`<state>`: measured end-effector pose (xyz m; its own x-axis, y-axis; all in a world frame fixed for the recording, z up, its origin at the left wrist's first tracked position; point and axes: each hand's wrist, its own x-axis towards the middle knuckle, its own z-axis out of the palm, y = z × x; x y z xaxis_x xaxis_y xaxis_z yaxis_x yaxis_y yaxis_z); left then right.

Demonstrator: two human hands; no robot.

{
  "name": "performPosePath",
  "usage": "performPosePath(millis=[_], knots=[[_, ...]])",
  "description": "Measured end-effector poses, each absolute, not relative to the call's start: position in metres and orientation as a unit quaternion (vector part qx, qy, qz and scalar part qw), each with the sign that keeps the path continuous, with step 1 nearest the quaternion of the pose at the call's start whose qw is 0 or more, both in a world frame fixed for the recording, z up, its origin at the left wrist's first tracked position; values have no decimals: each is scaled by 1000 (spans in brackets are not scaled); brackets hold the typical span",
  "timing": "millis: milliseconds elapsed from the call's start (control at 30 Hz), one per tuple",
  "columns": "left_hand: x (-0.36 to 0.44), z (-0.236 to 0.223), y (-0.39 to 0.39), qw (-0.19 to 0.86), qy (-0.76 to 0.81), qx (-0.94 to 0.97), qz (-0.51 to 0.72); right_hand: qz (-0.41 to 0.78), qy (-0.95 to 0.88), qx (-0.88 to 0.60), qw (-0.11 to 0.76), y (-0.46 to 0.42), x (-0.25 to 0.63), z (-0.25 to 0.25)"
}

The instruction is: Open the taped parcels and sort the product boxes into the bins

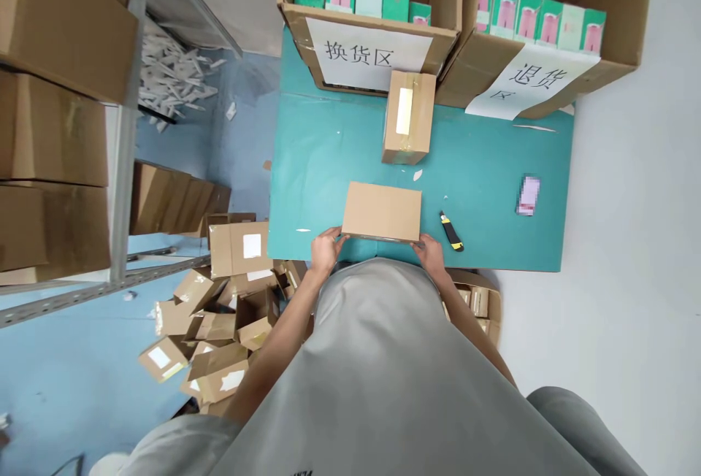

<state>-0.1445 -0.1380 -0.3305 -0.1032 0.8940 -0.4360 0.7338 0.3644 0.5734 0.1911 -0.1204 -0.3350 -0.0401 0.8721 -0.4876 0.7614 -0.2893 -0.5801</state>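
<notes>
A plain brown cardboard box [382, 212] lies near the front edge of the green table, close to my body. My left hand [325, 250] pinches its near left corner, and my right hand [430, 251] has its fingers closed at the near right corner. To the right of the box rests a black and yellow utility knife [451, 231]. Farther back stands a taped cardboard box [410, 117] with a white label. The underside of the held box is hidden.
Two large open cartons with paper signs, a left one [299, 27] and a right one [621, 52], hold green boxes at the back. A phone-like item [528, 195] lies right on the table [487, 162]. Discarded boxes [219, 377] pile on the floor beside a shelf [123, 191].
</notes>
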Motion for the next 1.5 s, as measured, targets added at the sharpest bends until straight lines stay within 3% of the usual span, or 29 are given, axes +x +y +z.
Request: performPosePath(millis=[167,367,667,833,967,1100,1500], knots=[[-148,-321,-134,394,730,548,110,438,-569,-691,84,-108,193,-323],[-156,-291,-101,383,708,578,136,438,-545,-694,173,-76,198,-303],[-176,-295,-67,432,701,561,90,443,-529,-713,127,-44,191,-304],[-163,-301,-4,391,701,596,20,480,-516,-700,114,25,186,-312],[-127,-303,65,377,682,620,98,456,-488,-721,184,101,163,-314],[-91,-301,120,397,676,604,145,409,-509,-739,164,151,139,-314],[-58,-306,175,412,612,670,87,356,-484,-789,127,97,155,-321]])
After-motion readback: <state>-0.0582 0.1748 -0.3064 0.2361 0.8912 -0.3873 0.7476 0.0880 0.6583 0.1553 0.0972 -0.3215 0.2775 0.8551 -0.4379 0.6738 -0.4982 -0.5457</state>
